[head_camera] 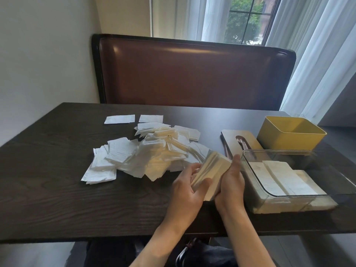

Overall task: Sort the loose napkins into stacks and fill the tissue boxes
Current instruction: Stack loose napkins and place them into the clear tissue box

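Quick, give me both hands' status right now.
Left hand: grips the napkin stack from its left side.
Right hand: holds the same stack from its right side.

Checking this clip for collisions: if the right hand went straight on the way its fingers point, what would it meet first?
Probably the near-left corner of the clear plastic tissue box, just past the right hand, whose fingers point up-table along the stack of napkins. Depth is unclear; it may pass just left of it.

Dark wooden table [57, 189] — brown leather booth seat [192, 74] behind, white curtains [308, 54] by the window [248, 20].
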`<state>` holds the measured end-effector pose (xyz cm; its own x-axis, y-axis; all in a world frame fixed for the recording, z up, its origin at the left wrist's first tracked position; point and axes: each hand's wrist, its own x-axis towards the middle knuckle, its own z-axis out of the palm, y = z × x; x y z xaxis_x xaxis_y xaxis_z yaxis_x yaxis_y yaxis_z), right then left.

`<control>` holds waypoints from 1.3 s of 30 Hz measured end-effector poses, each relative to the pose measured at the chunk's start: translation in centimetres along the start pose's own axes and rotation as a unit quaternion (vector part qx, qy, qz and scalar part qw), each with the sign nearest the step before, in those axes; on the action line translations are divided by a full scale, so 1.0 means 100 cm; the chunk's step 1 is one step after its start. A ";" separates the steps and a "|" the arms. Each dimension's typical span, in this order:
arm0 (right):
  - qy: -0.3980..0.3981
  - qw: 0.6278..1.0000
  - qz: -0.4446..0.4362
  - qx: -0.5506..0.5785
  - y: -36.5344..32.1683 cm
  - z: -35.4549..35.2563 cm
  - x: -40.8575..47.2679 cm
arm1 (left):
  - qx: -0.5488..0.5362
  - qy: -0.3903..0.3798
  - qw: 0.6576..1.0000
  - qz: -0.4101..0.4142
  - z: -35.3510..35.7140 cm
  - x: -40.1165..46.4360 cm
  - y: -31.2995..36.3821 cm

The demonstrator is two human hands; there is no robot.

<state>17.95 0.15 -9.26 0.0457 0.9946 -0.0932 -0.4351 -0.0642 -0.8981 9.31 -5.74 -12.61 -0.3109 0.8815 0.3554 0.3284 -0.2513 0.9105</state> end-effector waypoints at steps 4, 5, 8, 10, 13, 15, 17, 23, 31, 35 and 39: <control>-0.039 0.998 -0.002 -0.057 0.002 -0.012 0.004 | 0.095 0.000 0.994 0.047 -0.015 0.012 -0.003; -0.045 0.996 -0.026 -0.075 0.001 -0.016 0.005 | 0.133 -0.008 0.989 0.064 -0.019 0.016 -0.003; -0.069 0.986 -0.084 -0.129 0.000 -0.023 0.006 | 0.221 -0.071 0.969 0.090 -0.026 0.025 -0.001; -0.074 0.980 -0.083 -0.167 0.003 -0.023 0.006 | 0.234 -0.095 0.964 0.088 -0.026 0.026 -0.002; -0.057 0.981 -0.057 -0.179 0.011 -0.023 0.005 | 0.210 -0.074 0.971 0.082 -0.022 0.022 -0.007; -0.051 0.980 -0.054 -0.185 0.012 -0.023 0.003 | 0.171 -0.035 0.983 0.060 -0.019 0.017 -0.009; -0.037 0.980 -0.051 -0.188 0.012 -0.022 0.002 | 0.132 -0.017 0.991 0.017 -0.017 0.012 -0.010; 0.015 0.980 -0.065 -0.186 0.018 -0.020 0.005 | 0.060 -0.048 0.997 -0.025 -0.020 0.005 -0.007; 0.017 0.986 -0.083 -0.143 0.019 -0.016 0.008 | 0.138 -0.121 0.983 -0.005 -0.029 0.012 -0.017; -0.015 0.982 -0.074 -0.173 0.019 -0.019 0.007 | 0.159 -0.037 0.987 0.004 -0.029 0.018 -0.017; -0.015 0.976 -0.078 -0.202 0.024 -0.017 0.005 | 0.121 -0.010 0.992 -0.018 -0.017 0.014 -0.015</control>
<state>18.48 0.32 -12.19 0.0545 0.9964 0.0652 -0.0340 0.0671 -0.9972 6.82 -4.78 -13.13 -0.3089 0.8967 0.3170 0.5224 -0.1185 0.8444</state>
